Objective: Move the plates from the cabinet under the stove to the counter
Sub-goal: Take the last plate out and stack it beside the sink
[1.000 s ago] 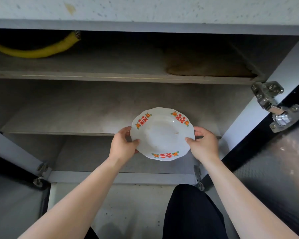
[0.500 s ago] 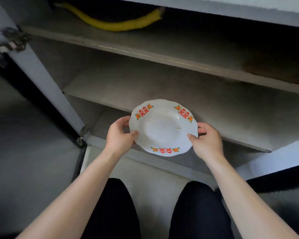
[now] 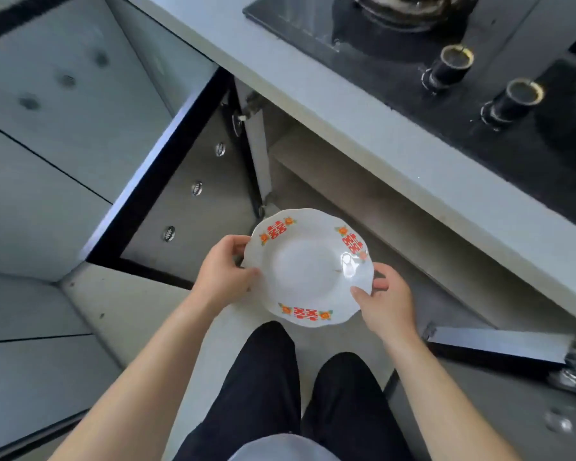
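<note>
Against half a second back, I see the plate (image 3: 308, 267) clear of the cabinet (image 3: 379, 207) — the desk (image 3: 346, 108) and stove (image 3: 479, 104) now show above it. Left hand (image 3: 222, 272) and right hand (image 3: 384, 301) each pinch its rim, thumbs on top. The open left door (image 3: 187, 181) and right door (image 3: 499, 341) flank it; something on the burner — possibly a pot (image 3: 409, 5) — is blurred.

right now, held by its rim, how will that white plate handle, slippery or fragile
The plate looks like glazed ceramic, with a bright glare near its rim, so it is probably slick and likely to break if dropped. Pinched only at opposite edges by the left hand and right hand, it holds its shape, so it is stiff.
</note>
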`<action>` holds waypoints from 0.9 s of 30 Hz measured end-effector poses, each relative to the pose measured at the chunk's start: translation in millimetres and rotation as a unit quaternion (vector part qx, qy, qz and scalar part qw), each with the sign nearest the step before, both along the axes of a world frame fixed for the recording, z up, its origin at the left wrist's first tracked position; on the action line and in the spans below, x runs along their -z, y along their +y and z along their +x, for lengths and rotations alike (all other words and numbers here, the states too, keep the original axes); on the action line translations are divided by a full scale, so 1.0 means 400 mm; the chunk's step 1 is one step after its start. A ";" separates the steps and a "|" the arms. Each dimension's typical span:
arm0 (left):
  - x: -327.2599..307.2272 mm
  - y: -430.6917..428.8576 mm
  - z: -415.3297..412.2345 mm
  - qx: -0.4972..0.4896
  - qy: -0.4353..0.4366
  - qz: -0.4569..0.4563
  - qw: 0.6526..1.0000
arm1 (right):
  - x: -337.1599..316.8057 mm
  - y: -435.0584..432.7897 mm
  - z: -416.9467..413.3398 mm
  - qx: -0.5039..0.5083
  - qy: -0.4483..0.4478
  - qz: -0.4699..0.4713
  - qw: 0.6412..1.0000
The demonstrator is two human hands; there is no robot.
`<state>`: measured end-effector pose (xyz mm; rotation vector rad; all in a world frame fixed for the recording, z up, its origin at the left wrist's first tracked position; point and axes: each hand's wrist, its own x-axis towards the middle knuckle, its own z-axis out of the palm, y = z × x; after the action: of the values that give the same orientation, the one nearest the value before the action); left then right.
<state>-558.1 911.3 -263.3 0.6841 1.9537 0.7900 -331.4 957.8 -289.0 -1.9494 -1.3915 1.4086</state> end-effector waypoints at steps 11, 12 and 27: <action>-0.484 -0.119 0.112 -0.079 -0.035 0.064 0.994 | -0.501 -0.037 0.103 -0.078 0.024 0.081 0.993; -0.509 -0.122 0.126 -0.078 -0.029 0.076 0.994 | -0.528 -0.040 0.115 -0.080 0.029 0.098 0.992; -0.690 -0.288 0.186 -0.229 -0.101 0.214 0.944 | -0.705 -0.077 0.121 -0.151 0.134 0.162 0.966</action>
<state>-483.8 796.0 12.6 0.3685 1.7834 1.5418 -283.2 927.1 -7.1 -1.3314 -1.7094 1.4007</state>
